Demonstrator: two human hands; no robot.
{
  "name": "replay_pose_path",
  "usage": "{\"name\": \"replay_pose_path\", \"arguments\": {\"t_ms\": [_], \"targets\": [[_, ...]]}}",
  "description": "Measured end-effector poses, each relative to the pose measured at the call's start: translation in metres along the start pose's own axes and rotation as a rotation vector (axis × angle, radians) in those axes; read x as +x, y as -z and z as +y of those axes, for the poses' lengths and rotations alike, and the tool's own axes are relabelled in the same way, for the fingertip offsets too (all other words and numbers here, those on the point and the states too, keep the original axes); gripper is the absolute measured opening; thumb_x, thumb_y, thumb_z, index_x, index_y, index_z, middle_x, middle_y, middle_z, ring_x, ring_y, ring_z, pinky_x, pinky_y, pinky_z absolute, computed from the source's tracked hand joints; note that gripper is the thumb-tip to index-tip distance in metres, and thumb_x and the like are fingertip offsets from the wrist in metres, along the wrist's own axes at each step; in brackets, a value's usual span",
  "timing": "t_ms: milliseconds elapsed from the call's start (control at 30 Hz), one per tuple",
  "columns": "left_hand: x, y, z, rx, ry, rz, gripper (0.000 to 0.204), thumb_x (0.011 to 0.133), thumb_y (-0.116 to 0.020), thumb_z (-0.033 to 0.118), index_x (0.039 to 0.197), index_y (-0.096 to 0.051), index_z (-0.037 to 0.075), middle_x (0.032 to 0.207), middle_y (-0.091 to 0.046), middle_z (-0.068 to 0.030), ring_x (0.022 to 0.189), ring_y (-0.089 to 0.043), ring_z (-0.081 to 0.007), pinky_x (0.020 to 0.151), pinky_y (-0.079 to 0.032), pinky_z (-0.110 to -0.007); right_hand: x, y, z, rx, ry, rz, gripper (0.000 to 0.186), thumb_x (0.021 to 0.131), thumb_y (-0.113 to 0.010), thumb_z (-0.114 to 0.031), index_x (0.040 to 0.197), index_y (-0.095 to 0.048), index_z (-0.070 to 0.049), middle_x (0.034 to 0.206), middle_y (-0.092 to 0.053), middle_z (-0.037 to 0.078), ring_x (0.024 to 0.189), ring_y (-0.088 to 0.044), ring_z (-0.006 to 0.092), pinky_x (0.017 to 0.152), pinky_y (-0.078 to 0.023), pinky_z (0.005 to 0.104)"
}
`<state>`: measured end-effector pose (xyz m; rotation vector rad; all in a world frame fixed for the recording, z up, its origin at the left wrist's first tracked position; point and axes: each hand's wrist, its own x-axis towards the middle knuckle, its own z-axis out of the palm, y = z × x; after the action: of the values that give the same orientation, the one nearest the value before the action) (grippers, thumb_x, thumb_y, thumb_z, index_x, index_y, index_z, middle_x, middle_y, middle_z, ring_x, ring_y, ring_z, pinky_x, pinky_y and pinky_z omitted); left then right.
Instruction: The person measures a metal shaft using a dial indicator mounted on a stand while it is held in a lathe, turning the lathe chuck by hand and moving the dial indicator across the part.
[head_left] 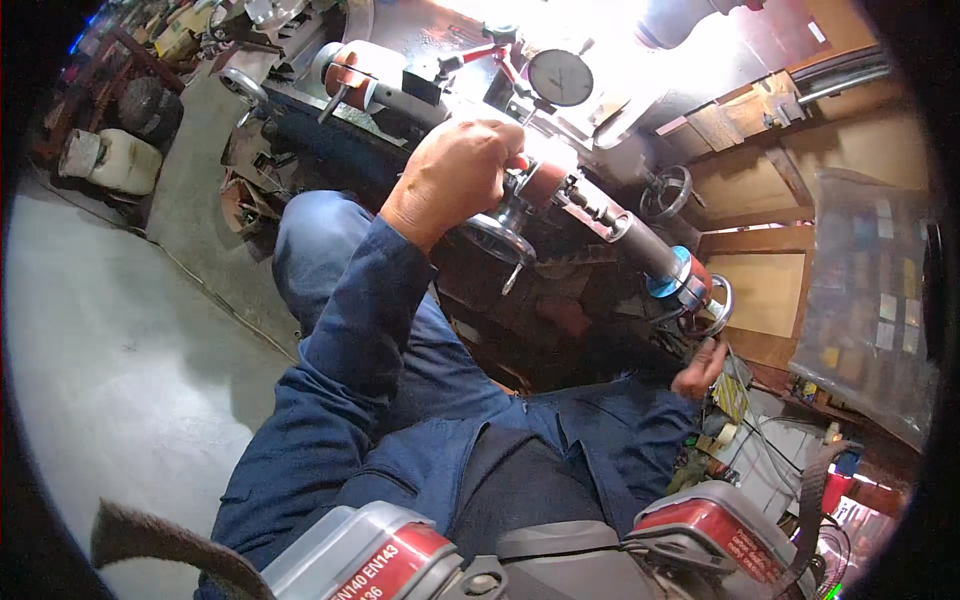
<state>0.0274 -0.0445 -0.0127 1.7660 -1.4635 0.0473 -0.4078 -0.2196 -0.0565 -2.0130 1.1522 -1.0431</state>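
Note:
My left hand [462, 172] is closed, its knuckles up, over the middle of a long lathe-like machine. What its fingers grip is hidden, though a bit of red shows at the fingertips. Just below it sits a chrome handwheel [490, 242] with a crank handle. Above the hand stands a round dial gauge [560, 78] on a red-jointed arm [478, 54]. At the machine's right end, my right hand [700, 370] has its fingers drawn together at the lower rim of a metal handwheel [724, 310]. A grey cylinder [646, 246] runs from there toward the middle.
Another handwheel [667, 192] stands behind the cylinder, and a smaller one [243, 86] is at the machine's left end. Wooden framing [760, 240] and a clear plastic sheet [870, 300] bound the right. A white jug [112, 160] sits far left. Cables [775, 450] hang lower right.

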Motion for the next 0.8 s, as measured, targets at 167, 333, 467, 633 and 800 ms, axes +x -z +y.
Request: {"name": "replay_pose_path", "arguments": {"t_ms": [167,333,467,633,800], "targets": [[-0.013,-0.007,0.015,0.05,0.128,0.119,0.016,0.075,-0.057,-0.004,0.09,-0.058,0.002,0.084,-0.065,-0.0173,0.079,-0.065,-0.0364,0.07,-0.053,-0.042,0.011,0.034,0.037,-0.268,-0.048,-0.185,0.037,0.099,-0.056,-0.023,0.125,-0.056,0.004,0.118,-0.062,0.009,0.107,-0.056,0.0181,0.095,-0.042,0.031],[-0.017,-0.023,0.032,0.159,0.226,0.333,0.006,0.078,-0.063,0.006,0.083,-0.058,0.006,0.083,-0.063,-0.0116,0.073,-0.064,-0.0332,0.064,-0.052,-0.043,0.014,0.033,0.025,-0.206,-0.038,-0.231,0.028,0.095,-0.06,-0.014,0.118,-0.06,0.002,0.109,-0.066,0.011,0.1,-0.059,0.0191,0.09,-0.045,0.0315],[-0.011,-0.014,0.035,0.278,0.154,0.415,0.006,0.079,-0.064,0.008,0.084,-0.06,0.007,0.081,-0.062,-0.0089,0.071,-0.063,-0.032,0.062,-0.05,-0.042,0.02,0.037,0.02,-0.112,-0.085,-0.243,0.024,0.092,-0.063,-0.012,0.111,-0.064,0.002,0.103,-0.068,0.01,0.098,-0.061,0.018,0.09,-0.045,0.031],[-0.004,0.004,0.011,0.221,0.093,0.836,0.005,0.084,-0.064,0.004,0.087,-0.06,0.002,0.078,-0.059,-0.0114,0.068,-0.06,-0.028,0.063,-0.048,-0.038,0.034,0.065,0.042,-0.165,-0.067,-0.297,0.019,0.091,-0.064,-0.009,0.105,-0.067,0.003,0.1,-0.068,0.008,0.093,-0.062,0.0162,0.087,-0.047,0.0301],[-0.001,0.001,0.006,0.091,0.132,0.897,0.007,0.087,-0.064,0.002,0.091,-0.059,-0.002,0.08,-0.061,-0.0127,0.07,-0.062,-0.0262,0.064,-0.049,-0.034,0.056,0.048,0.023,0.11,-0.064,-0.135,0.016,0.096,-0.057,-0.006,0.105,-0.065,0.003,0.097,-0.067,0.006,0.089,-0.061,0.0136,0.082,-0.048,0.0272]]}}
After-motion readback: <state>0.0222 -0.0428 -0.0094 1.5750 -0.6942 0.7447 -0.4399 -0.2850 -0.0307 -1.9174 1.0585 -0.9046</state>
